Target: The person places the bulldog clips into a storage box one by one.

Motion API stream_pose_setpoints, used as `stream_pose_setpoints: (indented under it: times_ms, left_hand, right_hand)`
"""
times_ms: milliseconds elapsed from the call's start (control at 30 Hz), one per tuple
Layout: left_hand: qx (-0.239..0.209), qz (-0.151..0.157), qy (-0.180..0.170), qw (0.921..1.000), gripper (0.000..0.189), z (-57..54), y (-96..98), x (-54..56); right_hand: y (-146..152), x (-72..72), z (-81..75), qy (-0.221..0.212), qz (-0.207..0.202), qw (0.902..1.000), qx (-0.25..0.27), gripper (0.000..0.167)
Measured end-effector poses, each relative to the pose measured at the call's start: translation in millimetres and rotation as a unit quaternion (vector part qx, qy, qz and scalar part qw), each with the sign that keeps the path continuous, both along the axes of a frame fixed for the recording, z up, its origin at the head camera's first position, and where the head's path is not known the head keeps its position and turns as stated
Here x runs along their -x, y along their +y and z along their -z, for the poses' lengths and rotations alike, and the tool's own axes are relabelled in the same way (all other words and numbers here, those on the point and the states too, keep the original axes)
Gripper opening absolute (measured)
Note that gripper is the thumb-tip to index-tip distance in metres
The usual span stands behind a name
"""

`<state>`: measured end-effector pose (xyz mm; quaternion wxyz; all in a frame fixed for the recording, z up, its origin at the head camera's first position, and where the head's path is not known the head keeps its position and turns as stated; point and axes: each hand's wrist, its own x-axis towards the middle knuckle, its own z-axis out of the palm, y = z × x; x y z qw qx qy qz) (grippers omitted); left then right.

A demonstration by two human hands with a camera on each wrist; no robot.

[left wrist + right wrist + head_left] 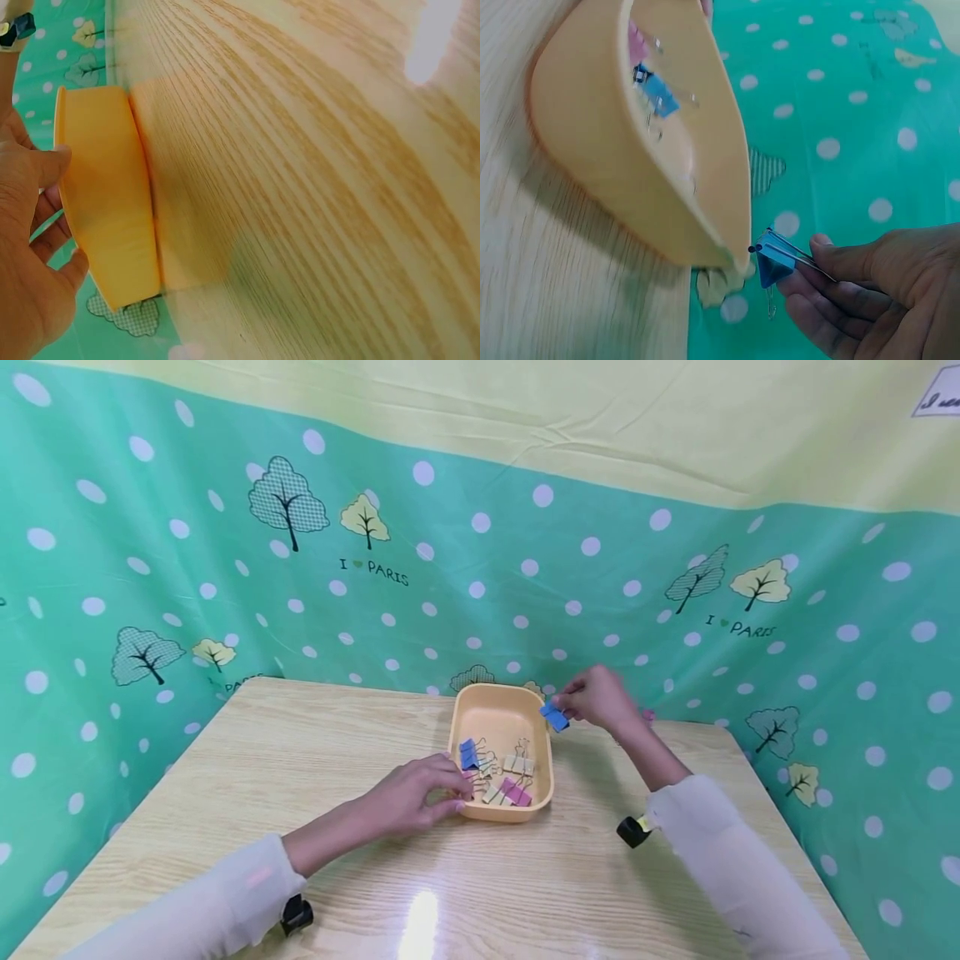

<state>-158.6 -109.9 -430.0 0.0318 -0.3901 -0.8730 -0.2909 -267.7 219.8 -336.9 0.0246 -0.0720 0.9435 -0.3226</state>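
Observation:
My right hand (600, 697) is above the far right rim of a light-orange plastic tray (491, 700). Its thumb and fingers pinch a blue binder clip (555, 717) by the wire handles. In the right wrist view that clip (774, 264) hangs just outside the rim, its dark opening visible. My left hand (416, 789) holds the tray's near left rim, fingers over the edge and thumb low at the outer wall. Inside the tray lie another blue binder clip (468, 754), a pink one (516, 792) and several cream ones. The left fingertips partly cover a second pink clip.
The tray stands on a pale wood-grain table (315, 735) near its back edge. A green polka-dot curtain (420, 635) hangs behind and at both sides. Something small and pink (648, 717) shows behind the right wrist. Each wrist wears a black device (633, 832).

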Motion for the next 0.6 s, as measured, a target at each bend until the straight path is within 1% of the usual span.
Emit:
stream_pose_setpoints:
  times_ms: [100, 267, 333, 600]
  left_hand:
    - [0.000, 0.001, 0.000, 1.0000, 0.015, 0.1, 0.0, 0.2]
    - [-0.001, 0.003, 0.004, 1.0000, 0.015, 0.6, -0.4, 1.4]
    - [-0.001, 0.003, 0.003, 1.0000, 0.015, 0.7, -0.5, 1.6]
    - [0.002, 0.005, 0.001, 1.0000, 0.015, 0.7, -0.3, 2.0]
  right_hand:
    - [-13.0, -0.1, -1.8, 0.006, -0.017, 0.9998, 0.004, 0.020]
    - [-36.9, -2.0, -0.2, -0.006, -0.039, 0.9992, 0.011, 0.019]
    - [-44.7, -2.7, 2.9, -0.011, -0.043, 0.9988, 0.017, 0.018]
    - [-65.5, -4.6, 19.3, -0.014, -0.050, 0.9986, 0.009, 0.014]
